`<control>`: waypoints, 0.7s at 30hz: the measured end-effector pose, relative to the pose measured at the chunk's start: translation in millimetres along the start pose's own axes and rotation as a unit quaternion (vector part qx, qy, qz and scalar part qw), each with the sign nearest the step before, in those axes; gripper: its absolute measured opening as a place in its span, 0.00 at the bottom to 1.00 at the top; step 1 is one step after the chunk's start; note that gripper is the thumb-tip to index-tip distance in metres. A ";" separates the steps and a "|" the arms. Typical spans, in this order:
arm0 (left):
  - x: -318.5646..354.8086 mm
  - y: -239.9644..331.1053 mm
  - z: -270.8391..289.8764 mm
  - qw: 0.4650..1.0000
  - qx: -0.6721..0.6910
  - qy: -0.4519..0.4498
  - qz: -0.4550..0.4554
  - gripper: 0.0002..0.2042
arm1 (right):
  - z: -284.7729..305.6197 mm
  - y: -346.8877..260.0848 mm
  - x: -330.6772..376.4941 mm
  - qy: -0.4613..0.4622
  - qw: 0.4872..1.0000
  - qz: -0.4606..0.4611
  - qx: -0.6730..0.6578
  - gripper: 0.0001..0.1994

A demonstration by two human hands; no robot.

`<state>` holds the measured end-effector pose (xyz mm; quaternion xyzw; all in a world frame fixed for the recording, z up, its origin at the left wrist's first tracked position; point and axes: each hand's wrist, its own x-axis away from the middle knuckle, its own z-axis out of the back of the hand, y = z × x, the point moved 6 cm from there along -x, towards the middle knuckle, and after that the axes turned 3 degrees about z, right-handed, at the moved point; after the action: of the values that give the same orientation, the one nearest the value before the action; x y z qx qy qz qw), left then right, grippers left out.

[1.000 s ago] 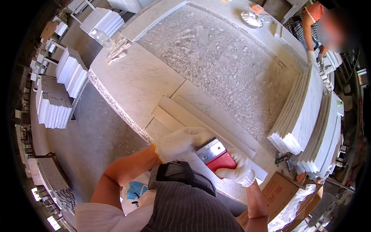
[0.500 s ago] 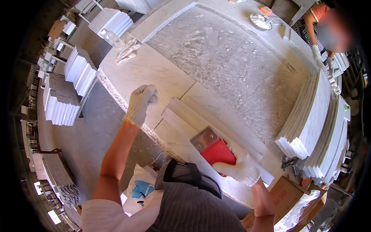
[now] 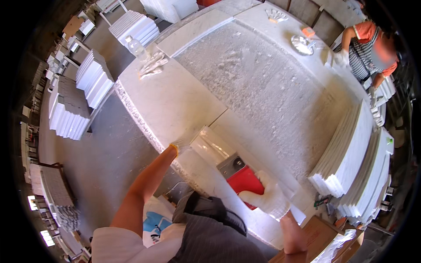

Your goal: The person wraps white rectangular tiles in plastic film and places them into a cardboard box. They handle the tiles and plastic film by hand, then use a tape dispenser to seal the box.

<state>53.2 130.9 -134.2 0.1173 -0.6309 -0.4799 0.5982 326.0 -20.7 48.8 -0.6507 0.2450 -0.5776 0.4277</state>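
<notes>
My right hand [image 3: 272,199], in a white knit glove, grips the red part of a scraper [image 3: 246,183]. Its flat metal blade lies against a long pale stone strip [image 3: 213,146], which has a glossy patch just beyond the blade. The strip rests along the near side of a large marble-topped table [image 3: 153,98]. My left hand [image 3: 187,139], also gloved in white, is low near the strip's far-left end. Motion smears it into the pale stone, so its fingers cannot be made out, nor whether it touches the strip.
Curved marble slabs [image 3: 342,153] stand stacked at right. A bottle [image 3: 137,47] and loose gloves [image 3: 153,65] lie at the far left; a metal bowl [image 3: 302,45] sits at the back. Across the table a co-worker [image 3: 364,52] leans in. A cardboard box [image 3: 313,239] stands near my right arm.
My left hand has come down and to the right, to the strip's end. The scraper blade now lies flatter on the strip. The co-worker's arm has reached onto the table; the view has shifted slightly.
</notes>
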 end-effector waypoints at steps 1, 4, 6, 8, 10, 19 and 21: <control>-0.7 2.6 -1.6 1.000 0.019 -0.008 -0.006 0.26 | 0.6 -3.7 -0.9 0.004 0.999 0.014 0.048 0.19; 22.2 29.1 -15.4 0.993 0.097 -0.013 -0.067 0.29 | 7.3 -0.4 -1.5 0.006 0.997 0.035 0.063 0.19; 36.3 25.6 -18.6 0.989 0.120 -0.053 -0.072 0.32 | 2.7 2.8 -0.8 0.000 0.999 0.032 0.029 0.19; 42.7 5.4 -15.1 0.983 0.123 -0.130 -0.044 0.34 | 1.2 -3.9 -1.5 -0.007 1.000 0.019 0.014 0.19; 39.3 -17.5 11.3 0.994 -0.038 -0.098 -0.032 0.41 | 0.0 -7.5 -0.3 -0.011 1.000 -0.005 0.002 0.20; 120.6 160.4 -47.5 0.665 -0.598 -0.022 -0.447 0.56 | 8.7 -15.7 -0.3 -0.018 0.998 0.027 0.059 0.25; 116.5 157.3 -72.2 0.631 -0.620 -0.038 -0.466 0.54 | 8.6 -14.3 -1.5 -0.033 0.997 0.033 0.055 0.25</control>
<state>152.9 93.7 45.2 -0.0212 -0.0683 -0.9766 0.2027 331.4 -9.8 60.3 -0.6363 0.2199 -0.5542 0.4896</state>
